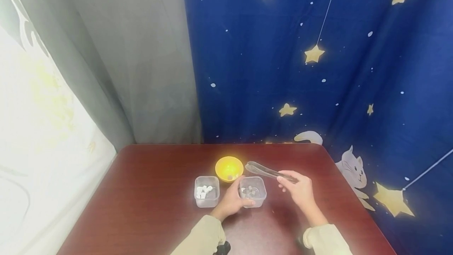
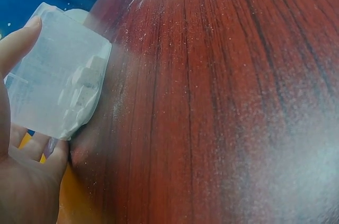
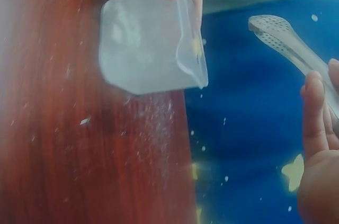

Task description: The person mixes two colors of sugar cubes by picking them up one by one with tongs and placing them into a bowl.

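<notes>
My left hand (image 1: 231,200) grips a clear plastic container (image 1: 260,202) by its side, thumb at the near wall and fingers along the left. Several pale greyish cubes (image 2: 85,91) lie in the bottom of it. In my right hand (image 1: 299,188) is a pair of metal tongs (image 1: 263,170), pinched with its two arms close together. The perforated tips (image 3: 269,25) hold nothing and hang over the table, above and behind the container's far rim. Just beyond the left hand stands a yellow bowl (image 1: 223,165) with a small greyish piece near its front inside wall.
To the left of my left hand sits a second clear container (image 1: 213,203) holding several white pieces (image 1: 203,191). Everything stands on a dark red wooden table (image 1: 152,192), backed by a grey curtain (image 1: 141,70) and a blue starry curtain (image 1: 255,58).
</notes>
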A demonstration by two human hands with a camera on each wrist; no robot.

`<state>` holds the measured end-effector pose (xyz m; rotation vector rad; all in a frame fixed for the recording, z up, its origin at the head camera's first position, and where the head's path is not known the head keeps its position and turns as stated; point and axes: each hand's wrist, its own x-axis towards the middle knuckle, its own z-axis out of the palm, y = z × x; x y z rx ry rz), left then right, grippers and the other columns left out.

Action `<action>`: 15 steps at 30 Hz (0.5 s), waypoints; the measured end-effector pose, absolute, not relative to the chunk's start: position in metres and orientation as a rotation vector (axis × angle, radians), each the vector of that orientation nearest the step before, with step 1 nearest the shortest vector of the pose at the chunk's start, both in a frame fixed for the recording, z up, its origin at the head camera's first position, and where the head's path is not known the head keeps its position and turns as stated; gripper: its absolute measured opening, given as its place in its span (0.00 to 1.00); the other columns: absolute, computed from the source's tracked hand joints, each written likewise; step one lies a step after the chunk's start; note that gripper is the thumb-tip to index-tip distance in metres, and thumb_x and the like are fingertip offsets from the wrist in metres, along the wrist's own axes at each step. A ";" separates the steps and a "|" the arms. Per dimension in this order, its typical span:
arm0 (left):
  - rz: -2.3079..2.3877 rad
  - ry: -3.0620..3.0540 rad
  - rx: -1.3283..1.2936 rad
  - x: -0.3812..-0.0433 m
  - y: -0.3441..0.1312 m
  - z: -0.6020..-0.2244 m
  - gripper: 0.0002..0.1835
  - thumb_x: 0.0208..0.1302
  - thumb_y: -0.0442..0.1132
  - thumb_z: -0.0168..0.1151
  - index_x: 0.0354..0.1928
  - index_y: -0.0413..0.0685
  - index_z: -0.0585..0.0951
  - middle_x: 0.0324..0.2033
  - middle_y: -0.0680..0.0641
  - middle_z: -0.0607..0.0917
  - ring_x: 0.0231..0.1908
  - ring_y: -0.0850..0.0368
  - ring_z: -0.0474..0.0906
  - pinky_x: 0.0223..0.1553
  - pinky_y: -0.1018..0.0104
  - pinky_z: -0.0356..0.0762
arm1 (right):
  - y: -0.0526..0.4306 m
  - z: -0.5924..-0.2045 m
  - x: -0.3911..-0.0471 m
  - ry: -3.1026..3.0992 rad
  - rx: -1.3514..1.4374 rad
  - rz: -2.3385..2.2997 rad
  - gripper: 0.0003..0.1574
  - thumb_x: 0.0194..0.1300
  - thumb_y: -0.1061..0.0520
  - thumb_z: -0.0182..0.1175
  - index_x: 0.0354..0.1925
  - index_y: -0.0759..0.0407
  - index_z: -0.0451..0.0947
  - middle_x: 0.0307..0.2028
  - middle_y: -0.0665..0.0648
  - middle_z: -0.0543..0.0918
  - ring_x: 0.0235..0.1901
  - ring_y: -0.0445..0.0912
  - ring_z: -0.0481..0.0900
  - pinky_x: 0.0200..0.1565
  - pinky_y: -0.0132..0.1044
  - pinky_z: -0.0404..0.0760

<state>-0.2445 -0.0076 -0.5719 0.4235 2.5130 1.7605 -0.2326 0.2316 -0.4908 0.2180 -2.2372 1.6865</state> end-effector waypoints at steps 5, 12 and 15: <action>1.740 2.538 0.408 -0.245 -0.008 -0.570 0.55 0.41 0.45 0.81 0.71 0.43 0.61 0.58 0.43 0.76 0.52 0.49 0.74 0.58 0.49 0.67 | 0.221 -0.482 -0.238 -2.146 0.271 1.710 0.13 0.54 0.64 0.72 0.40 0.64 0.85 0.23 0.60 0.85 0.20 0.53 0.83 0.22 0.40 0.82; 1.709 2.559 0.413 -0.245 -0.007 -0.570 0.55 0.40 0.47 0.81 0.71 0.43 0.62 0.58 0.44 0.76 0.51 0.50 0.75 0.57 0.49 0.68 | 0.208 -0.469 -0.245 -2.090 0.292 1.744 0.13 0.55 0.64 0.72 0.41 0.64 0.85 0.22 0.60 0.84 0.20 0.56 0.82 0.22 0.39 0.81; 1.709 2.551 0.410 -0.245 -0.007 -0.570 0.55 0.41 0.47 0.81 0.71 0.44 0.62 0.58 0.44 0.76 0.51 0.51 0.75 0.57 0.50 0.68 | 0.201 -0.456 -0.249 -2.087 0.313 1.761 0.14 0.55 0.66 0.71 0.42 0.68 0.84 0.23 0.65 0.84 0.20 0.56 0.83 0.22 0.37 0.81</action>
